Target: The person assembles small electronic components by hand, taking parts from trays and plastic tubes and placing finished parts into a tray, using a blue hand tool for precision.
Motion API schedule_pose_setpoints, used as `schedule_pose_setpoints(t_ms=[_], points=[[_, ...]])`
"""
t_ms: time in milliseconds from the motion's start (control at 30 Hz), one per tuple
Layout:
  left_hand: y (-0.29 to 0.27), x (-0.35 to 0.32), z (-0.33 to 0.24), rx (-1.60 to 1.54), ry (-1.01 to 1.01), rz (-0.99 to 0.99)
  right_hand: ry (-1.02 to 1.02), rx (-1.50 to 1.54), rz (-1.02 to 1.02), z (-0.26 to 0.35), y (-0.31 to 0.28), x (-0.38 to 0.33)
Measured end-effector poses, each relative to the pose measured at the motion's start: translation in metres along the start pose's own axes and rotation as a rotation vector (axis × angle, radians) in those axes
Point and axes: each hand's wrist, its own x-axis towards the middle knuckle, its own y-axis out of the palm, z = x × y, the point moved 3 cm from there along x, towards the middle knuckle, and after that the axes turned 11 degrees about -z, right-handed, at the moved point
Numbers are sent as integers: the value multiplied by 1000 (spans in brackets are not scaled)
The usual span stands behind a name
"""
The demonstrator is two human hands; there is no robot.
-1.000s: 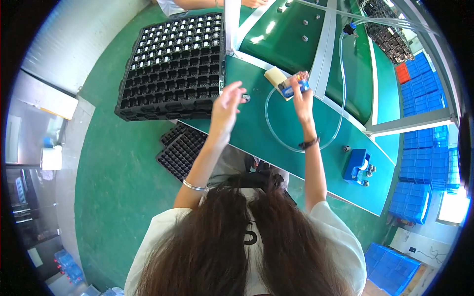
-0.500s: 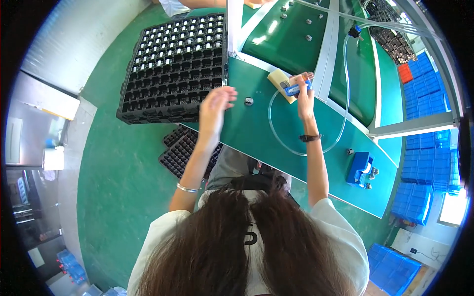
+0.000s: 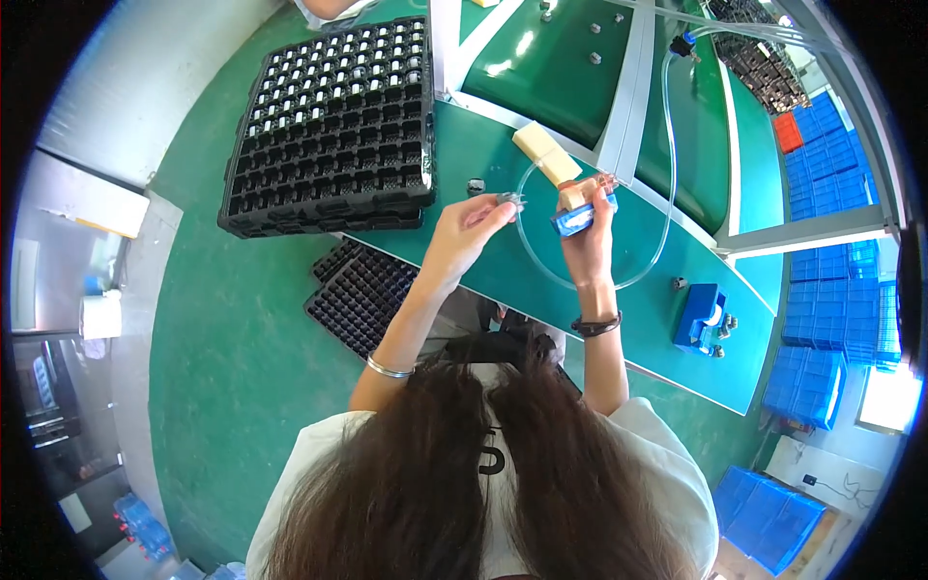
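Observation:
My left hand point(image 3: 462, 237) is raised over the green table point(image 3: 503, 261), thumb and forefinger pinched on a small shiny metal part point(image 3: 512, 199). My right hand point(image 3: 588, 246) is wrapped round a blue handheld tool point(image 3: 572, 220), which points up and away from me; its exact kind is not plain. A clear hose point(image 3: 527, 237) loops on the table around that hand. Just beyond my right hand lies a pale yellow block point(image 3: 546, 152). Another small metal part point(image 3: 476, 186) rests on the table beyond my left hand.
At the left stands a black compartment tray point(image 3: 333, 184), its far rows filled with white-and-metal pieces. A blue holder point(image 3: 691, 319) with several metal parts sits at the table's right end. White frame posts point(image 3: 628, 106) border the green conveyor point(image 3: 551, 77). Another person's arm point(image 3: 327, 8) shows at the top.
My left hand has moved right from beside the tray and now pinches a small metal part. My right hand has drawn the blue tool nearer, away from the yellow block.

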Motion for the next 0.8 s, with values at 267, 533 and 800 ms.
schedule_pose_setpoints(t_ms=[267,533,800], points=[[8,-6,-14,250,86,90,-157,-218,153,0,22,-28],[10,-12,-7,84,17,80,-238,-198,92,0,27,-37],[12,-17,-7,33,-67,119,-192,-221,80,-3,18,-42]])
